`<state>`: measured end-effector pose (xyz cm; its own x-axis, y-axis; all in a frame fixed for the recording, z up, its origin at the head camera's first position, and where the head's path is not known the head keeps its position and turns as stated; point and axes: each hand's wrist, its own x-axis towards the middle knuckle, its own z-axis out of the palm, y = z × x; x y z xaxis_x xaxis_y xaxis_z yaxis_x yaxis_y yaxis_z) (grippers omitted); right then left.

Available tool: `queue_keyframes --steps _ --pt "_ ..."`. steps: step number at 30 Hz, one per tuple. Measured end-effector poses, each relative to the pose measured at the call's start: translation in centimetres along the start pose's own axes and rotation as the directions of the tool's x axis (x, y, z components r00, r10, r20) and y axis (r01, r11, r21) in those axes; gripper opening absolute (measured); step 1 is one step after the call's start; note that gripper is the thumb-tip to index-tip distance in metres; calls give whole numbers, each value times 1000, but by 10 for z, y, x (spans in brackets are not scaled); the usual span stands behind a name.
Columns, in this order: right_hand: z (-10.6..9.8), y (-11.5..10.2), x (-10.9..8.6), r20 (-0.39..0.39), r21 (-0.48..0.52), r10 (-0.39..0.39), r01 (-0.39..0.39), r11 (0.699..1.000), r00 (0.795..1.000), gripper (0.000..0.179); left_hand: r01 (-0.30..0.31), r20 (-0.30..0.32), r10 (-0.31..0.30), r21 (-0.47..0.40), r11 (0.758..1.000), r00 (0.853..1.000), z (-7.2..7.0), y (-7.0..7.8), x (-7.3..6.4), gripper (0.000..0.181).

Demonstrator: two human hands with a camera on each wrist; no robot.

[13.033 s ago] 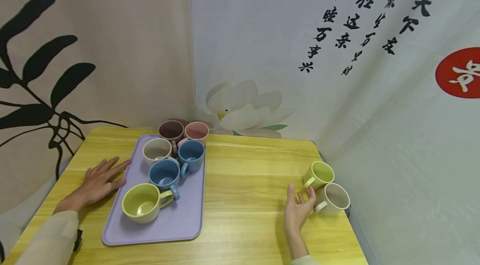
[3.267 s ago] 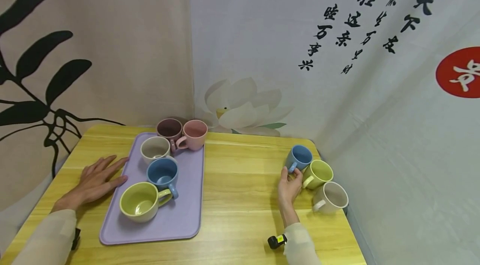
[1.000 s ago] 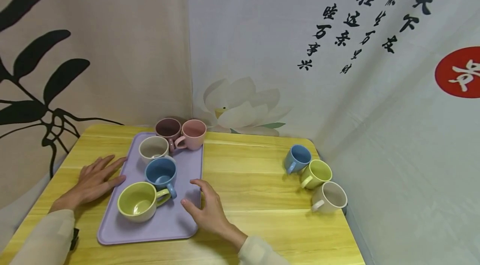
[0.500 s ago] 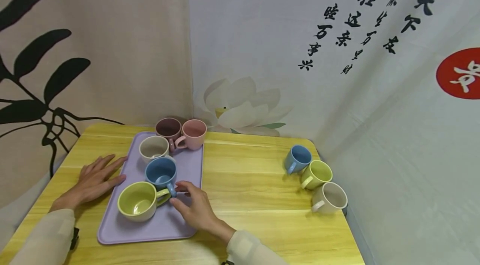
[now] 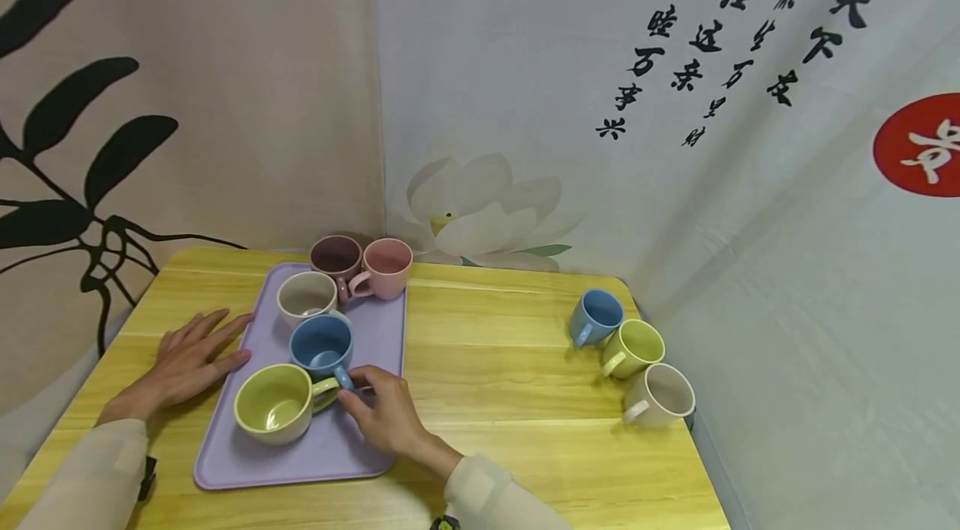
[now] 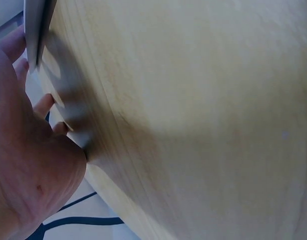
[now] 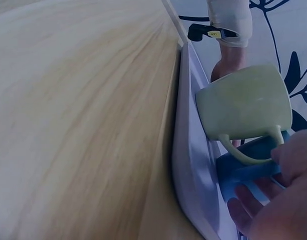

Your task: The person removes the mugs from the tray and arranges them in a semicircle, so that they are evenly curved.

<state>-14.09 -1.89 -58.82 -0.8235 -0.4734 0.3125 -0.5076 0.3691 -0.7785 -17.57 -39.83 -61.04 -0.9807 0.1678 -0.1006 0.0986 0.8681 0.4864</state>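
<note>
My right hand (image 5: 390,415) reaches over the lilac tray (image 5: 352,459), and its thumb and forefinger pinch the handle of a blue mug (image 5: 321,342). In front of that mug stands a wide yellow-green mug (image 5: 273,403), its handle close beside the pinched one. In the right wrist view the green mug (image 7: 246,102) partly hides the blue mug (image 7: 253,172). My left hand (image 5: 183,367) lies spread on the table, fingertips at the tray's left rim. A cream mug (image 5: 307,297) stands behind the blue mug, with a plum mug (image 5: 336,259) and a pink mug (image 5: 388,270) at the tray's far end.
Along the right edge of the wooden table (image 5: 495,397) stand three more mugs in a slanting row: blue (image 5: 596,317), yellow-green (image 5: 633,349) and cream (image 5: 660,395). A printed cloth (image 5: 510,97) hangs behind the table.
Another blue mug went from the tray to the right-hand row. Since then my right hand has come back left over the tray and taken the remaining blue mug's handle. My left hand stays put.
</note>
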Motion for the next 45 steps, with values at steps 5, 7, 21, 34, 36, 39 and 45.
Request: queue_keyframes --steps 5,7,21,34,36,39,45 --pt "-2 -1 1 5 16 -2 2 1000 1000 17 0 -2 0 -7 1000 1000 0 1 -1 79" --pt "-3 -1 1 10 28 16 -16 999 1000 16 4 -2 -4 -9 1000 1000 0 2 -1 79" --pt "-6 5 4 -12 79 103 -102 992 995 15 0 -2 0 -13 1000 1000 1 0 0 79" --pt "-13 2 6 -50 76 15 -11 997 999 15 -2 -9 2 -12 1000 1000 2 0 2 79" --pt "-17 -3 7 -50 93 16 -11 996 999 16 -1 -8 1 -16 1000 1000 2 -1 2 79" --pt "-25 -9 9 -45 130 30 -24 991 999 18 -3 -8 3 -18 1000 1000 2 -1 1 79" --pt "-42 -21 12 -70 198 32 -17 980 997 20 -22 -23 22 -16 1000 999 1 -2 0 77"
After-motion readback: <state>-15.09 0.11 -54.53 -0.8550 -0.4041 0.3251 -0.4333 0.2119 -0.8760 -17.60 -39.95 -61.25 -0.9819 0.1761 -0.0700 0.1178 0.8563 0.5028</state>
